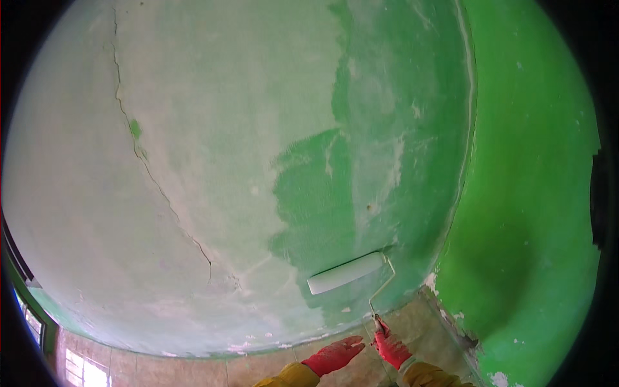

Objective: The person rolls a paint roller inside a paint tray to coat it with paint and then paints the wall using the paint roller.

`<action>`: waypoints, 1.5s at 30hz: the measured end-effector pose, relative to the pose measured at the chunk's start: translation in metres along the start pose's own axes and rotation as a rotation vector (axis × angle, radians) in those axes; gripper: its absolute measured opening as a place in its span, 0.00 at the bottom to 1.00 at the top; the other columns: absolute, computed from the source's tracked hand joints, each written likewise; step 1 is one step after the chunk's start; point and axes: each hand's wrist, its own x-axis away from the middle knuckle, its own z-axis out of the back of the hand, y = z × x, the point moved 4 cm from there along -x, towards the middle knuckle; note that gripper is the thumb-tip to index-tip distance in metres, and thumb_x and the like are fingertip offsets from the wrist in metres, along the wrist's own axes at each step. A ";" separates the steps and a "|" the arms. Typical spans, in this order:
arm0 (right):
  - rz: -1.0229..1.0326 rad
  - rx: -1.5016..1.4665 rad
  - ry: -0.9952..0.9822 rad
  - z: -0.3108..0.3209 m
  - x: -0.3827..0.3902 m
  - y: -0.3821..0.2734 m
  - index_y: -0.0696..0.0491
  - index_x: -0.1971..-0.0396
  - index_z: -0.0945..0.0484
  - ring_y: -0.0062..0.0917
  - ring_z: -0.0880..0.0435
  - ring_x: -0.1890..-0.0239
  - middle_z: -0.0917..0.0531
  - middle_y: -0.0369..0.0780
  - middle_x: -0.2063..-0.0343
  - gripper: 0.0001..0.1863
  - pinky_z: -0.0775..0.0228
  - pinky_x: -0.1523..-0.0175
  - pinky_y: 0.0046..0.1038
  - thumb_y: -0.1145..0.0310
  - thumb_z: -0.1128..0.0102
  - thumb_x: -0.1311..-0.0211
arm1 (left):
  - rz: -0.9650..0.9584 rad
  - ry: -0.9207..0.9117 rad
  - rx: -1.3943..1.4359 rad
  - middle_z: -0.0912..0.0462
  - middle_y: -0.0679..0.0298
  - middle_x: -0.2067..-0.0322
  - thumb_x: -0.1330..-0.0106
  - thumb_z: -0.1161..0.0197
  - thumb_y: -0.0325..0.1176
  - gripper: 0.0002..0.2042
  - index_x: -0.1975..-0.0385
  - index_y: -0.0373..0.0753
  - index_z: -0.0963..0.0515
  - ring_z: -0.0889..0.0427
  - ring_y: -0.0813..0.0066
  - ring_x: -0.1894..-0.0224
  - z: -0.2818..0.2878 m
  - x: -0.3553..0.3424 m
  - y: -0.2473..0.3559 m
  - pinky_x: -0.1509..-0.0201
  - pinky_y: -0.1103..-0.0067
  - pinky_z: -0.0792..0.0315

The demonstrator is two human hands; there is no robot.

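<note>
In my right hand (391, 347), gloved in red, is the handle of a paint roller, with the fingers closed around it. The paint roller (346, 273) has a long pale sleeve, slightly tilted, which lies against the wall (316, 193) or very close to it. A bent wire frame joins the sleeve to the handle. My left hand (334, 355), also in a red glove, is held out just left of the handle with its fingers stretched and nothing in them. Dark green patches cover the wall around and above the roller; farther left it is pale and chalky.
At the right, a bright green wall (529, 193) meets this one in a corner with chipped plaster. A jagged crack (158, 187) runs down the pale wall. Beige floor tiles (193, 373) lie below. A window or doorway (29, 319) shows at the lower left.
</note>
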 end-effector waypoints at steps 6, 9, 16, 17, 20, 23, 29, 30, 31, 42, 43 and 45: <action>0.148 0.041 0.096 0.021 -0.006 -0.122 0.47 0.37 0.43 0.15 0.26 0.80 0.23 0.33 0.77 0.25 0.30 0.71 0.21 0.59 0.58 0.32 | -0.188 0.036 -0.181 0.35 0.57 0.40 0.32 0.56 0.53 0.27 0.39 0.41 0.39 0.33 0.61 0.41 0.061 -0.006 0.063 0.39 0.74 0.40; 0.235 0.115 0.173 0.033 -0.016 -0.176 0.46 0.36 0.44 0.16 0.29 0.84 0.22 0.34 0.77 0.26 0.32 0.75 0.20 0.59 0.56 0.34 | -0.276 0.079 -0.100 0.34 0.57 0.42 0.32 0.54 0.50 0.26 0.40 0.40 0.38 0.33 0.63 0.41 0.094 -0.004 0.109 0.39 0.74 0.39; -0.110 -0.067 0.120 0.080 0.002 -0.383 0.51 0.39 0.39 0.25 0.19 0.63 0.19 0.41 0.63 0.25 0.28 0.58 0.25 0.61 0.53 0.34 | -0.290 0.244 0.324 0.24 0.59 0.55 0.33 0.48 0.42 0.20 0.45 0.39 0.34 0.26 0.68 0.51 0.184 0.048 0.260 0.47 0.76 0.33; -0.127 -0.112 0.096 0.086 -0.003 -0.404 0.51 0.40 0.39 0.26 0.19 0.61 0.19 0.42 0.61 0.24 0.28 0.56 0.26 0.61 0.53 0.34 | -0.271 0.239 0.339 0.24 0.59 0.55 0.33 0.48 0.42 0.20 0.45 0.39 0.34 0.26 0.68 0.51 0.197 0.053 0.281 0.47 0.76 0.33; 0.090 -0.030 0.173 0.111 -0.011 -0.482 0.52 0.39 0.42 0.32 0.21 0.53 0.21 0.45 0.56 0.25 0.30 0.50 0.28 0.63 0.53 0.34 | -0.336 0.484 0.318 0.21 0.61 0.61 0.33 0.48 0.41 0.19 0.46 0.39 0.32 0.23 0.69 0.59 0.253 0.076 0.366 0.53 0.76 0.30; 0.279 0.040 0.278 0.167 -0.001 -0.577 0.51 0.36 0.49 0.39 0.21 0.54 0.23 0.48 0.56 0.31 0.29 0.52 0.30 0.64 0.50 0.36 | -0.335 0.545 0.404 0.21 0.61 0.64 0.34 0.48 0.39 0.17 0.48 0.39 0.31 0.22 0.69 0.62 0.297 0.104 0.478 0.56 0.75 0.29; 0.636 0.270 0.306 0.221 -0.005 -0.791 0.48 0.34 0.56 0.47 0.23 0.55 0.24 0.52 0.55 0.37 0.28 0.55 0.34 0.64 0.49 0.39 | -0.469 0.644 0.507 0.21 0.62 0.64 0.32 0.50 0.39 0.16 0.48 0.39 0.31 0.21 0.74 0.58 0.404 0.151 0.611 0.58 0.78 0.28; 0.613 0.213 0.335 0.232 -0.003 -0.822 0.47 0.34 0.56 0.47 0.23 0.55 0.24 0.52 0.55 0.37 0.28 0.56 0.36 0.65 0.49 0.39 | -0.507 0.654 0.557 0.21 0.63 0.65 0.32 0.50 0.38 0.16 0.48 0.38 0.31 0.21 0.77 0.60 0.419 0.157 0.637 0.59 0.79 0.28; 0.601 0.185 0.324 0.239 0.002 -0.855 0.46 0.34 0.57 0.48 0.23 0.56 0.24 0.52 0.55 0.37 0.28 0.56 0.37 0.65 0.49 0.40 | -0.545 0.688 0.598 0.21 0.64 0.66 0.32 0.51 0.38 0.16 0.48 0.38 0.31 0.22 0.79 0.63 0.437 0.174 0.664 0.60 0.80 0.29; 0.823 0.284 0.497 0.320 0.013 -1.153 0.38 0.33 0.65 0.52 0.24 0.57 0.26 0.54 0.53 0.44 0.29 0.58 0.44 0.69 0.47 0.43 | -0.598 0.863 0.193 0.20 0.60 0.69 0.32 0.53 0.47 0.19 0.56 0.38 0.27 0.21 0.69 0.65 0.607 0.324 0.923 0.58 0.75 0.31; 0.816 0.302 0.507 0.332 0.005 -1.166 0.38 0.33 0.65 0.51 0.24 0.57 0.26 0.53 0.53 0.43 0.29 0.58 0.44 0.69 0.47 0.42 | -0.588 0.865 0.133 0.20 0.60 0.69 0.33 0.54 0.49 0.20 0.57 0.38 0.26 0.21 0.67 0.65 0.617 0.320 0.939 0.58 0.74 0.31; 0.866 0.298 0.489 0.333 0.019 -1.217 0.38 0.33 0.64 0.51 0.23 0.57 0.26 0.53 0.53 0.43 0.28 0.58 0.44 0.70 0.47 0.42 | -0.638 0.927 0.084 0.20 0.59 0.66 0.33 0.54 0.50 0.21 0.56 0.38 0.25 0.22 0.68 0.62 0.649 0.341 0.960 0.56 0.74 0.32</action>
